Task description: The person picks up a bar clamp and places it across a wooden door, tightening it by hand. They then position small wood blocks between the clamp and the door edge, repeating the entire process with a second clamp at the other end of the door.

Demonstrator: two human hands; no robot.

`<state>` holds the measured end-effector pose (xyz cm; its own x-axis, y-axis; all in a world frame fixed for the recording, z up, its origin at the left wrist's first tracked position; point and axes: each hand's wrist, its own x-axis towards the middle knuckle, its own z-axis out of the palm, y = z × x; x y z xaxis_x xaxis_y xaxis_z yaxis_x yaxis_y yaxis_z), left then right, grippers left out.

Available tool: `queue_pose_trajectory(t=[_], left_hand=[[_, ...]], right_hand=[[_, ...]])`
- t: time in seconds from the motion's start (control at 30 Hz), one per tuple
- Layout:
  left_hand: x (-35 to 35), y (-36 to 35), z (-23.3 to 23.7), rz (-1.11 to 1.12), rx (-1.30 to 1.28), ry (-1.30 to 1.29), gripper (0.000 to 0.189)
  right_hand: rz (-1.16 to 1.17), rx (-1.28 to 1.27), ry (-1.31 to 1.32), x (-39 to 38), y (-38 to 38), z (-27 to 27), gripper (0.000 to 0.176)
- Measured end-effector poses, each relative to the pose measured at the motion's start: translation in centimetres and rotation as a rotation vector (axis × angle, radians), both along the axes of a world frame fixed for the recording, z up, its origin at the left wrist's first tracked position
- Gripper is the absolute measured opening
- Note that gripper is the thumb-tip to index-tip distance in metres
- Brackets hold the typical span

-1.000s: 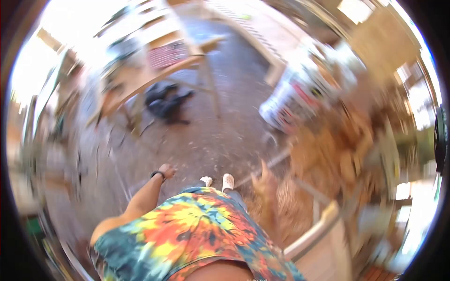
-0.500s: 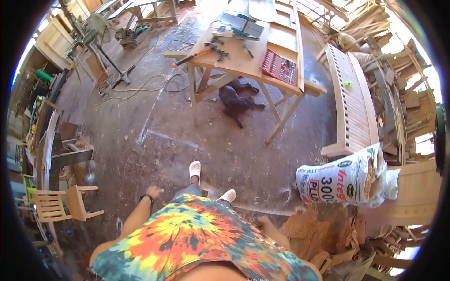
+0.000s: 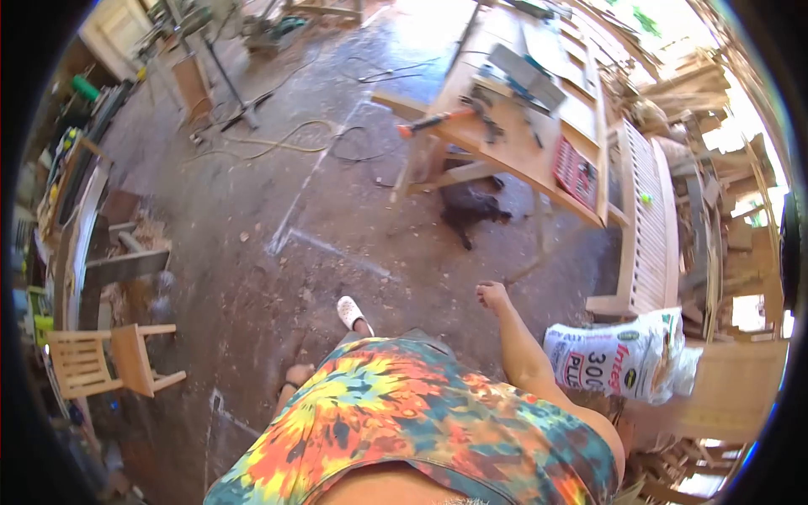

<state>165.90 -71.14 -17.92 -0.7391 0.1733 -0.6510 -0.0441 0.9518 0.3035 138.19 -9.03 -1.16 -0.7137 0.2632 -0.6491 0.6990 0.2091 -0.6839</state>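
Note:
My right hand [image 3: 491, 293] hangs forward over the floor with its fingers loosely bent and partly apart. No held object shows in it. The nearest things to it are the workbench [image 3: 505, 156] ahead and the white printed sack [image 3: 602, 358] to its right; it touches neither. My left hand [image 3: 300, 374], with a dark band at the wrist, is low beside my tie-dye shirt [image 3: 404, 412]. Its fingers are blurred and partly hidden, and I see nothing held. One pale clog [image 3: 349, 313] shows on the floor ahead of the shirt.
A dark animal [image 3: 471, 210] lies under the workbench, which bears tools and a red socket set [image 3: 576, 172]. Cords [image 3: 286, 139] cross the floor. A small wooden chair [image 3: 118, 362] is at left; a slatted wooden piece [image 3: 648, 227] and scrap wood [image 3: 724, 244] are at right.
My right hand has swung forward from beside my body, while my left hand has drawn back. The workbench has shifted right in view, and one clog is now hidden.

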Motion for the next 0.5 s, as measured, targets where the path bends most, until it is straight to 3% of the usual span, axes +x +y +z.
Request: queue_pose_trajectory(t=[0.03,0.07,0.1,0.13,0.2,0.23,0.33,0.43,0.5], left_hand=[[-5.0,1.2,11.7,0.787,0.357,-0.178,0.039],[-7.0,-0.1,11.3,1.56,0.731,-0.369,0.022],[-8.6,-2.9,11.1,1.598,0.966,-0.386,0.014],[-9.6,-4.6,10.9,1.624,0.973,-0.372,0.014],[-14.2,-7.0,14.1,1.418,0.621,-0.089,0.023],[-16.5,-7.5,16.0,1.456,0.549,-0.009,0.02],[-21.4,-10.2,17.1,1.453,0.53,0.009,0.02],[-25.5,-12.4,13.3,1.429,0.525,-0.097,0.02],[-29.0,-13.3,10.8,1.284,0.416,-0.11,0.025]], right_hand=[[0.033,-0.008,-0.003,-1.7,-2.5,-0.5,0.023],[0.217,0.029,-0.059,-3.0,-4.7,-1.1,0.026],[0.398,0.071,-0.117,-4.0,-6.8,-1.3,0.029],[0.489,0.086,-0.142,-4.9,-8.6,-1.5,0.034],[0.707,0.13,-0.116,-7.1,-11.8,-1.8,0.039],[0.829,0.158,-0.064,-8.6,-13.1,-2.3,0.039],[0.838,0.184,-0.097,-13.3,-18.1,1.3,0.041],[0.976,0.312,0.086,-19.5,-21.7,1.3,0.042],[0.991,0.294,0.091,-24.8,-25.3,3.8,0.044]])
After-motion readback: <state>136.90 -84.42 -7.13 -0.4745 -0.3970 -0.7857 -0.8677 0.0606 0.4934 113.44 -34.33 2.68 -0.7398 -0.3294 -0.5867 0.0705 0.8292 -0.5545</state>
